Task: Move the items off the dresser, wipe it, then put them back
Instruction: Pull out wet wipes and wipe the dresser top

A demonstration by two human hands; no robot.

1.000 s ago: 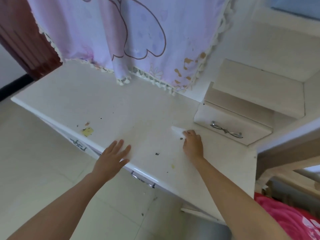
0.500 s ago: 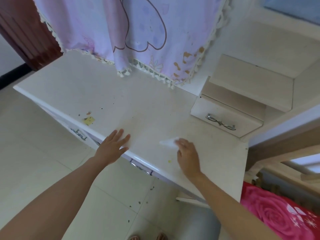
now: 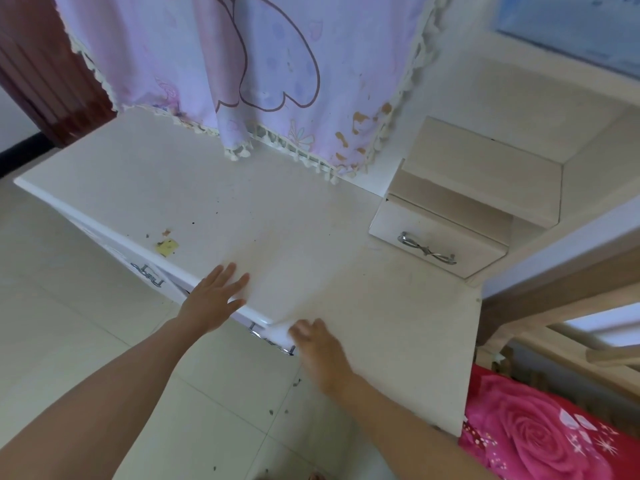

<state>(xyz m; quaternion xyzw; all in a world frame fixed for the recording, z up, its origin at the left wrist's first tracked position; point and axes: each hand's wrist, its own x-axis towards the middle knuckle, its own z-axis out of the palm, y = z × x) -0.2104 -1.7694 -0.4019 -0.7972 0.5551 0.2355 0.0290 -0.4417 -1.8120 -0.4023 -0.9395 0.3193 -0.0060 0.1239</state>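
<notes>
White laminate dresser (image 3: 311,220) seen from above, with the wiping step judged to be in hand. The left hand (image 3: 216,299) lies flat on the front edge with its fingers straight and close together. It grips nothing and probably serves as a brace.

The right hand (image 3: 320,344) sits at the same edge, just beside the left. Its fingers are bent down over a small white paper wipe (image 3: 278,332), which it holds against the surface; motion blur hides the exact grip. The wipe slightly overhangs the edge above a metal drawer handle (image 3: 273,342).

A yellow stuck-on scrap (image 3: 167,246) and some dark specks lie near the left front of the top, well apart from the wipe. A pink and lilac fringed cloth (image 3: 259,81) hangs down to the rear of the top. A small pale drawer box with a bow-shaped handle (image 3: 427,252) stands at the right. Dark crumbs (image 3: 295,383) lie on the pale floor tiles (image 3: 69,323) below the edge.

Wiping appears only partly done. The next move calls for carrying the wipe leftward to the scrap, which will probably need firmer rubbing, and then along the strip under the fringe. Putting the items back has not yet begun.
</notes>
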